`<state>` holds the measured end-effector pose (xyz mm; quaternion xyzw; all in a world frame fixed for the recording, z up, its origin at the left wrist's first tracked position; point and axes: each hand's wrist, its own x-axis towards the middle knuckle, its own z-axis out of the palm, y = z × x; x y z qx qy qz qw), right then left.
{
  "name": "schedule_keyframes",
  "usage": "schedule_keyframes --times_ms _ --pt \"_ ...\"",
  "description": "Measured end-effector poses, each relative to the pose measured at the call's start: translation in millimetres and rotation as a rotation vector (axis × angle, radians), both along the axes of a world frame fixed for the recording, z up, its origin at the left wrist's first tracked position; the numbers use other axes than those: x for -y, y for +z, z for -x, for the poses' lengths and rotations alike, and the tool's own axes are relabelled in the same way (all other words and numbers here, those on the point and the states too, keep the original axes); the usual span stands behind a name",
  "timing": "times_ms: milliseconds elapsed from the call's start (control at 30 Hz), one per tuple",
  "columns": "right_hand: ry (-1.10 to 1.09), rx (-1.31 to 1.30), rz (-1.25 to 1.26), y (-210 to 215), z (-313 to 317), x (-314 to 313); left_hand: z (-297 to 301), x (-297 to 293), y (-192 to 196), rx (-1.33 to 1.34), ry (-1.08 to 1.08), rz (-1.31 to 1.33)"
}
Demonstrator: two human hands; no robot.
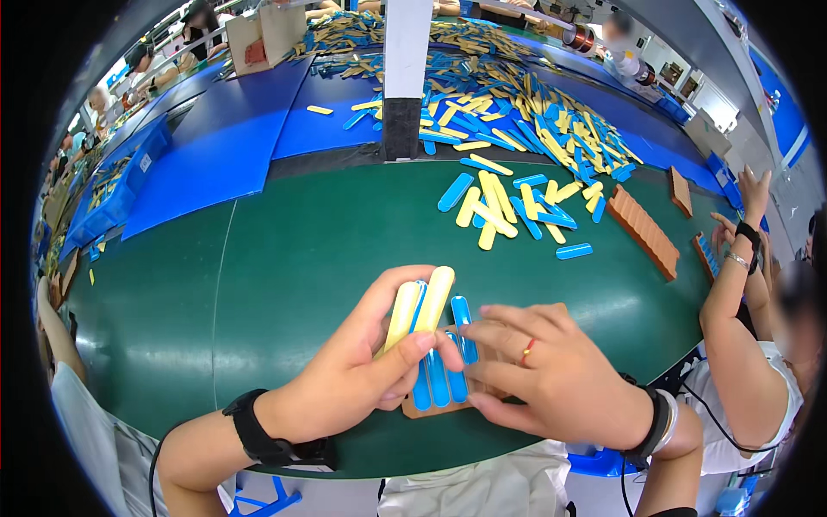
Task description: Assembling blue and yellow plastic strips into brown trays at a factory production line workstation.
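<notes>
My left hand [353, 362] is closed around a few flat, round-ended strips, yellow ones [435, 297] with a blue one between them, held tilted upward. Below its fingers, several glossy blue strips [438, 383] lie side by side on a brown grooved block [422, 412]. My right hand [551, 362], slightly blurred, is spread over the right part of this block, partly hiding it. Its fingertips are at a blue strip [463, 319] that juts past the others; whether they press on it I cannot tell.
Loose yellow and blue strips [495, 207] lie on the green table [293, 302], with a large heap [551, 129] behind. Brown grooved blocks [642, 233] lie at the right, near a co-worker's arms [732, 267]. A post [405, 86] stands behind the table; a blue crate [121, 185] sits at left.
</notes>
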<state>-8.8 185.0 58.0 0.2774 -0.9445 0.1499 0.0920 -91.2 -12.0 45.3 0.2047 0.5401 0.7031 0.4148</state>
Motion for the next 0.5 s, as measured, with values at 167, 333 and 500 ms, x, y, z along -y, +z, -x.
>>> schedule_keyframes --times_ms 167,333,500 --pt "-0.062 -0.093 -0.099 -23 -3 -3 4 1 -1 0.022 0.059 0.017" --pt "-0.001 -0.136 -0.199 -19 -16 -4 6 3 -2 0.07 0.065 0.033" --pt "0.039 0.009 -0.082 -20 -25 0 6 3 -1 0.047 0.041 0.049"
